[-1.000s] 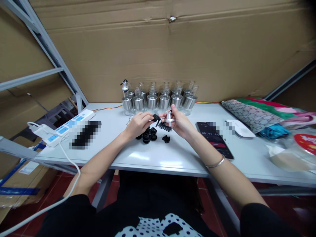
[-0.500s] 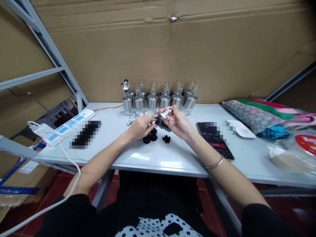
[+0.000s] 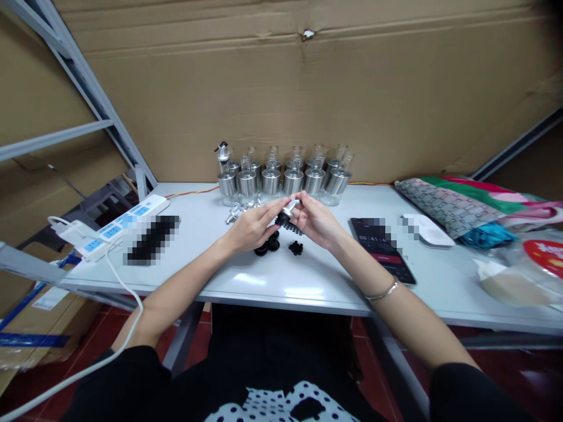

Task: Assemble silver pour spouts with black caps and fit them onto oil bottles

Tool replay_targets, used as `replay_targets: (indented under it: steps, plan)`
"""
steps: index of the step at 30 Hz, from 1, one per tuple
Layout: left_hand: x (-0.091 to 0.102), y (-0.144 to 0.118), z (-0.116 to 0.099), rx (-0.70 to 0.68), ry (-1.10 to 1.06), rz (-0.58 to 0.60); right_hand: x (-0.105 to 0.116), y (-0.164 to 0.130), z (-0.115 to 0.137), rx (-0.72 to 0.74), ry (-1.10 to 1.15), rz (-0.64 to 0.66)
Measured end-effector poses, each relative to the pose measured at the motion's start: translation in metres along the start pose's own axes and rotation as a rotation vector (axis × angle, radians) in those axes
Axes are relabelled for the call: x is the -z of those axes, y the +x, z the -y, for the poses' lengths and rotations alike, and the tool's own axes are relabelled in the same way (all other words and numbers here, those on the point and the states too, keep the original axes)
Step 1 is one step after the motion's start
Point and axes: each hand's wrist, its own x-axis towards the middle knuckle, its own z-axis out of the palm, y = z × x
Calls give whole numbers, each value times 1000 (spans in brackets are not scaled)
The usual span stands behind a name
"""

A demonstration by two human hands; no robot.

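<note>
My left hand (image 3: 251, 225) and my right hand (image 3: 317, 221) meet over the middle of the white table (image 3: 281, 275). Together they pinch a small silver pourer spout with a black stopper (image 3: 287, 213) between their fingertips. Just below the hands, several black rubber stoppers (image 3: 268, 243) lie on the table, with one more black piece (image 3: 295, 248) to their right. A row of glass bottles with metal collars (image 3: 281, 176) stands behind the hands against the cardboard wall.
A white power strip (image 3: 118, 225) with cables lies at the left. A phone (image 3: 382, 249) and a white flat object (image 3: 428, 230) lie to the right. Folded fabric (image 3: 457, 202) and plastic bags (image 3: 519, 275) crowd the far right. Metal shelving rises at the left.
Both hands have come closer together. The left fingers have moved up onto the silver spout that the right hand held, and the black part now sits against it.
</note>
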Motion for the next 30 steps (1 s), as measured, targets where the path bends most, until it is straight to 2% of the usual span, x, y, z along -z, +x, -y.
replay_targets:
  steps: [3,22,30]
  plan:
    - [-2,0,-2,6,5,54,1,1,1,-39,-5,-43]
    - [-4,-1,2,45,43,27,1,0,-3,-73,26,12]
    - [-3,-1,4,42,71,41,-1,0,-4,-88,10,-23]
